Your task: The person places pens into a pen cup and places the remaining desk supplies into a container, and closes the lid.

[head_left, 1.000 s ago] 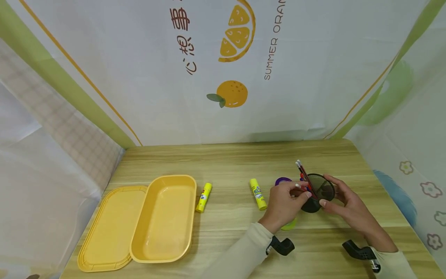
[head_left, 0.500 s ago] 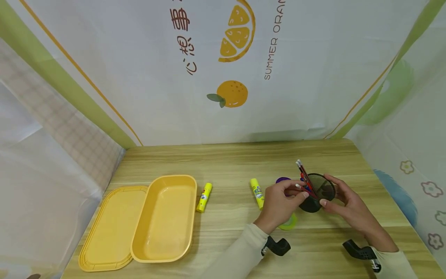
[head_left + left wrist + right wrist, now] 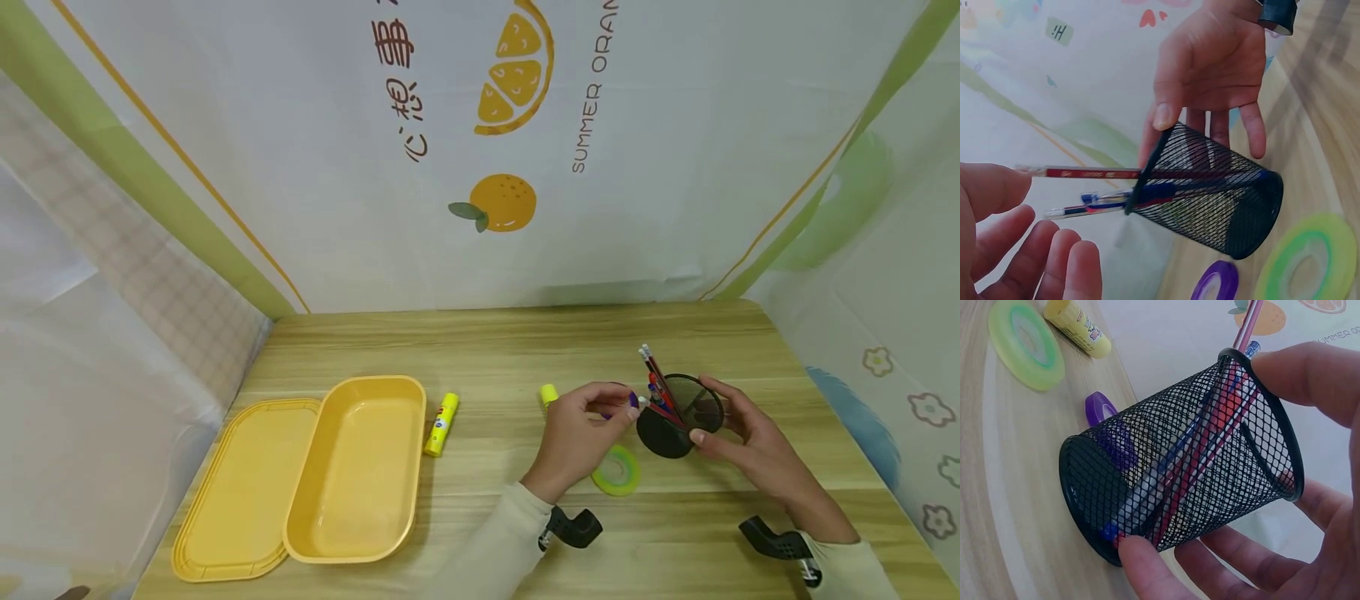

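My right hand (image 3: 750, 433) holds a black mesh pencil cup (image 3: 663, 440) tilted, its mouth toward the right, with the thumb at the rim in the right wrist view. Red-striped pencils (image 3: 1091, 173) and a blue-capped pen (image 3: 1100, 199) stick out of the cup. My left hand (image 3: 573, 437) is just left of the mouth. Its thumb tip meets the white eraser end of one pencil in the left wrist view, while the other fingers stay spread and loosely bent, away from the pencil. A purple tape roll (image 3: 1100, 409) lies behind the left hand, partly hidden in the head view.
A green tape roll (image 3: 632, 481) lies in front of the cup. One yellow glue stick (image 3: 550, 392) is partly covered by the left hand; another glue stick (image 3: 442, 425) lies beside the yellow box (image 3: 415, 492). The yellow lid (image 3: 232, 500) is at the left, partly under the box.
My left hand has drawn back to the left from the pencils and its fingers have loosened, uncovering the green tape roll. The right hand keeps its hold on the cup.
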A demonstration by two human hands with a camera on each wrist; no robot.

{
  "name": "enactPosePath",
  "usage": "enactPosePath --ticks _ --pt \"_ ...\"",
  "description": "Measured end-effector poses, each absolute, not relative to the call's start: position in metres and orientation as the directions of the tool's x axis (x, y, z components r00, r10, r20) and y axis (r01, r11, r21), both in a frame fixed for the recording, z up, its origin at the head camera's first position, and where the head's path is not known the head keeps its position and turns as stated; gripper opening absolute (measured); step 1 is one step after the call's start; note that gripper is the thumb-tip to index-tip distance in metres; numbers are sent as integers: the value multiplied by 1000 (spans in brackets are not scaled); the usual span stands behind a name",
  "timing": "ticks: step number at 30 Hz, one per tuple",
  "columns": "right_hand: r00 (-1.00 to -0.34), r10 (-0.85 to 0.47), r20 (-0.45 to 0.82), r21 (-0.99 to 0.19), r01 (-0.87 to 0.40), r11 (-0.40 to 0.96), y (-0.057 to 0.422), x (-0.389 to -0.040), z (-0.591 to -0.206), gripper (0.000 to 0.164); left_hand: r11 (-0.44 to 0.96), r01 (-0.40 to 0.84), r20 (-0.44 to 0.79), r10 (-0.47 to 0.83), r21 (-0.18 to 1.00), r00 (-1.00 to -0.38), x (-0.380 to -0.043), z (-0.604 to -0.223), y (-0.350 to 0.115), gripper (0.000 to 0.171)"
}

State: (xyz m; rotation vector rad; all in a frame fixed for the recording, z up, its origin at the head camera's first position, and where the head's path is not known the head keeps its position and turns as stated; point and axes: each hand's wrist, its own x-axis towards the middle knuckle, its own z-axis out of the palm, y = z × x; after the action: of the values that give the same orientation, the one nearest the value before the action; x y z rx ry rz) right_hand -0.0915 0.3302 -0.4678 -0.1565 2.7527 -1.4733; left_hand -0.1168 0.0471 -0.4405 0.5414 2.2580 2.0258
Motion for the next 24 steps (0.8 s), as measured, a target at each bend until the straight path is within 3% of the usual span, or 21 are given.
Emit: enactPosePath --ticks 14,24 --pt "-994 -101 47 -801 -98 591 331 -89 -466 85 61 248 223 273 967 -936 -108 -424 13 22" --pt "-994 89 65 -759 9 651 318 -73 -451 84 115 218 182 262 969 -948 -94 -416 -30 23"
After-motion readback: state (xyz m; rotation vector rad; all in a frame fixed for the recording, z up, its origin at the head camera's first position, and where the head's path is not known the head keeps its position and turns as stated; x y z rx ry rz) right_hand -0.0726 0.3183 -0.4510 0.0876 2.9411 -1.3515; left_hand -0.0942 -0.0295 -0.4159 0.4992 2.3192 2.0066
